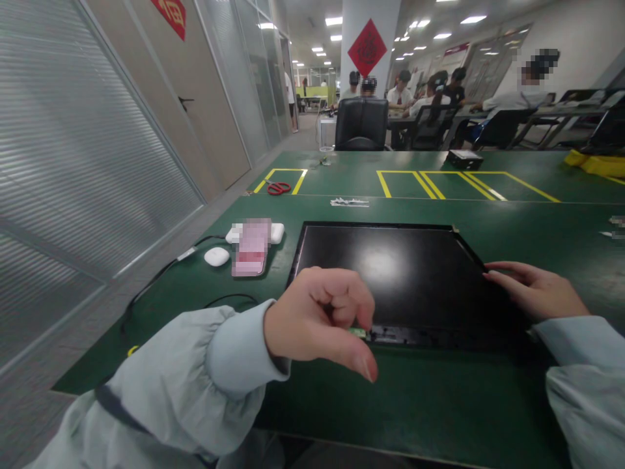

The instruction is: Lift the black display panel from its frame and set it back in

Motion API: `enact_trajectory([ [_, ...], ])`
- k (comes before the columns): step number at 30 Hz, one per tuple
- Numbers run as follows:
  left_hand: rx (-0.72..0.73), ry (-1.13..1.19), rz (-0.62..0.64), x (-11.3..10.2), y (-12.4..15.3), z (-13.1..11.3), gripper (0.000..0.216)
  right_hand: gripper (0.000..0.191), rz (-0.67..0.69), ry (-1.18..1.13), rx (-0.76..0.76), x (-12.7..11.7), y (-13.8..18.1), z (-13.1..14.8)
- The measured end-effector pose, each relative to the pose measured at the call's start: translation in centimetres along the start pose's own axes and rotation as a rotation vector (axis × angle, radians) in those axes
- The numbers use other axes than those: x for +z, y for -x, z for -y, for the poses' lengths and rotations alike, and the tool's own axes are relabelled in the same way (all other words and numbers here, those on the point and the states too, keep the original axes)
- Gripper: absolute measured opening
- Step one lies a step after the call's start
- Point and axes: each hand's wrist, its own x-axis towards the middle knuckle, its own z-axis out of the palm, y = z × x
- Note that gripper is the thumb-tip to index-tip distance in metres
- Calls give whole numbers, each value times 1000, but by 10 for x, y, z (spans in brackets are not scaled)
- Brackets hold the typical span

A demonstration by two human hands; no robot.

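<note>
A black flat display panel (390, 267) with a thin frame lies face up on the green table (420, 397). My right hand (534, 286) pinches the panel's right edge between thumb and fingers. Above the panel's near left corner hovers my left hand (325, 316); its fingers are curled, and a gap separates the thumb from the index finger, with nothing seen in it. A small green board (359, 333) shows at the panel's near edge, just behind that gap. The left hand hides the panel's lower left corner.
Left of the panel are a pink phone (252, 251), a white power strip (277, 232), a white mouse-like object (216, 256) and black cable (151, 283). Red-handled scissors (278, 188), small silvery strips (349, 202) and a black box (464, 159) lie farther back. People sit beyond the black chair (361, 124).
</note>
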Motion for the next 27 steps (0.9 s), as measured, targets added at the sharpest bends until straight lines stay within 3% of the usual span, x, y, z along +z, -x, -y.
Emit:
enact_trajectory([
  [10,16,-155,-19,1,0,-7,8,72,-20,-10,-40,1,0,-3],
  [15,44,-143,-64,3,-1,-7,11,74,-19,-9,-34,0,1,-3],
  [27,72,-131,-26,5,-2,-9,10,82,-7,-12,15,-1,4,4],
])
